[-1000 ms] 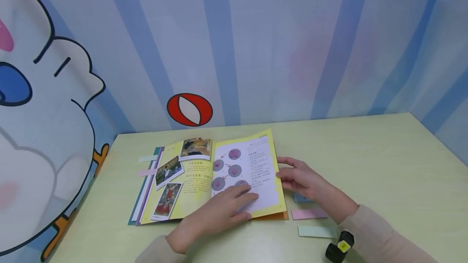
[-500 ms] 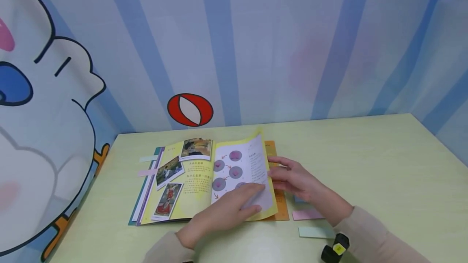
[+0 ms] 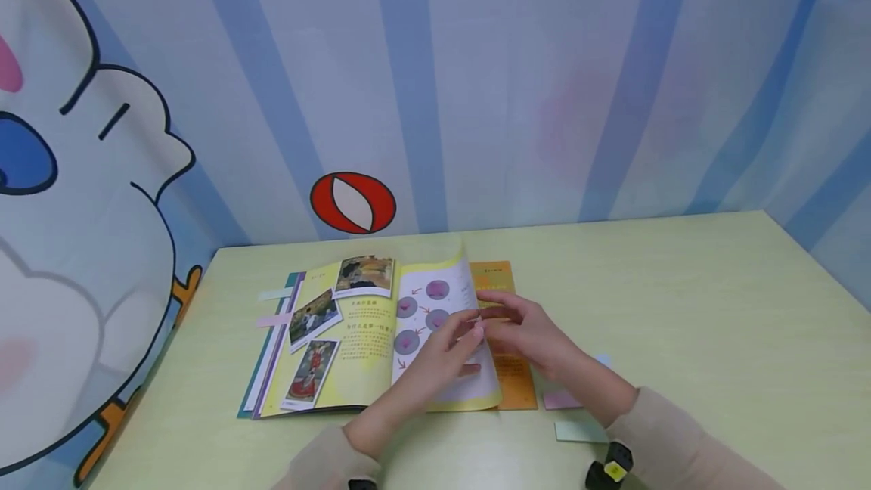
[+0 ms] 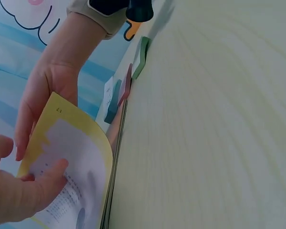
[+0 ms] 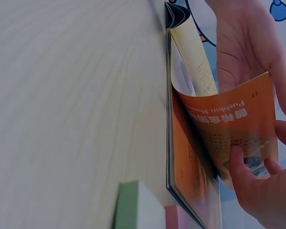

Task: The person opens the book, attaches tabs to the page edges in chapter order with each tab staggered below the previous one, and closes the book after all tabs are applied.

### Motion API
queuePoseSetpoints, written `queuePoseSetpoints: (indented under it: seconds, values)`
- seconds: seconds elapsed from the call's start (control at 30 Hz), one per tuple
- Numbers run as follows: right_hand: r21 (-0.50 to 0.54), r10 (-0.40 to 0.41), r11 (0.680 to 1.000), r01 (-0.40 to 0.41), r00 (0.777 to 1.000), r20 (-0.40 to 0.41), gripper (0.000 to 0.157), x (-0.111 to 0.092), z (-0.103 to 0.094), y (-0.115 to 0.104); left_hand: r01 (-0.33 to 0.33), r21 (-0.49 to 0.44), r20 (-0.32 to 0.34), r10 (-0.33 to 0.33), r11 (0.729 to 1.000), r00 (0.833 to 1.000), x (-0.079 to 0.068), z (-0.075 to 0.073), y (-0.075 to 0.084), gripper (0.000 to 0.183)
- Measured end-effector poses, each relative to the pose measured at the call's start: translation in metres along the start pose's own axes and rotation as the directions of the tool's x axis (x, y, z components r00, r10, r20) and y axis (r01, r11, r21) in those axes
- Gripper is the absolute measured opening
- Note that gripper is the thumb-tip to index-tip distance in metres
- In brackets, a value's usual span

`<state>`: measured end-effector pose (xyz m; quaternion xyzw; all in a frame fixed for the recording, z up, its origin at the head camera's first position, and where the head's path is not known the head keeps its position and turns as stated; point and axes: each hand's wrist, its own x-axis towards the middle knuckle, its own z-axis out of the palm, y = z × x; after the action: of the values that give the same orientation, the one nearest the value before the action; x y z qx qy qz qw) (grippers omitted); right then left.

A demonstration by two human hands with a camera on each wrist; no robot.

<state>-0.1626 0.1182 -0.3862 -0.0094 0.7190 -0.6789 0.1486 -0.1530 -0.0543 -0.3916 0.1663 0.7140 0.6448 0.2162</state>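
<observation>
An open picture book [image 3: 367, 392] lies on the table, its left page carrying several photos. My right hand [image 3: 544, 335] pinches the outer edge of a yellow-bordered page [image 3: 449, 399] and bends it up to the left. In the right wrist view, the right thumb [image 5: 240, 167] lies on that page's orange underside [image 5: 238, 124]. My left hand [image 3: 429, 369] is over the printed side close to the same edge; its thumb [image 4: 52, 176] lies against the white area in the left wrist view. An orange page [image 3: 522, 384] shows underneath.
Green [image 3: 578, 431], pink [image 3: 561, 400] and blue [image 3: 603, 359] sticky-note pads lie right of the book, partly behind the right forearm. Pale green [image 3: 275, 295] and pink tabs [image 3: 274, 320] stick out at its left edge. A striped backdrop [image 3: 476, 97] stands behind the table.
The right hand has moved left with the page edge, curling the page and uncovering more of the orange one. My left hand has lifted and turned, rising toward that edge.
</observation>
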Motion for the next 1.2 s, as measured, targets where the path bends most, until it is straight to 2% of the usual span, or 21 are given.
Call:
queuePoseSetpoints:
  seconds: [0.1, 0.2, 0.4, 0.57, 0.77, 1.03, 1.2]
  values:
    - [-0.063, -0.043, 0.997, 0.043, 0.999, -0.007, 0.057, 0.0, 0.003, 0.001, 0.024, -0.124, -0.05, -0.031, 0.992, 0.998, 0.001, 0.003, 0.003, 0.056]
    - [-0.136, -0.085, 0.987, 0.082, 0.996, -0.011, 0.055, 0.0, 0.006, 0.003, 0.031, -0.209, -0.107, -0.055, 0.977, 0.993, 0.002, 0.006, 0.004, 0.054]
    - [-0.273, -0.152, 0.952, 0.135, 0.988, -0.041, 0.049, 0.0, 0.015, 0.003, 0.04, -0.316, -0.21, -0.111, 0.948, 0.971, 0.007, 0.007, 0.002, 0.052]
    - [-0.371, -0.238, 0.905, 0.209, 0.971, -0.034, 0.05, -0.002, 0.023, 0.003, 0.016, -0.399, -0.257, -0.129, 0.917, 0.958, 0.008, 0.006, -0.002, 0.042]
    - [-0.443, -0.314, 0.855, 0.269, 0.949, -0.031, 0.053, -0.002, 0.029, 0.005, 0.028, -0.407, -0.282, -0.155, 0.913, 0.947, 0.008, 0.0, -0.001, 0.032]
    - [-0.489, -0.358, 0.817, 0.307, 0.934, -0.012, 0.064, -0.004, 0.042, 0.005, 0.121, -0.357, -0.298, -0.236, 0.926, 0.925, -0.001, -0.018, 0.005, 0.034]
    - [-0.488, -0.367, 0.802, 0.344, 0.929, 0.051, 0.063, -0.005, 0.05, 0.002, 0.089, -0.351, -0.34, -0.215, 0.932, 0.916, -0.012, -0.033, 0.005, 0.037]
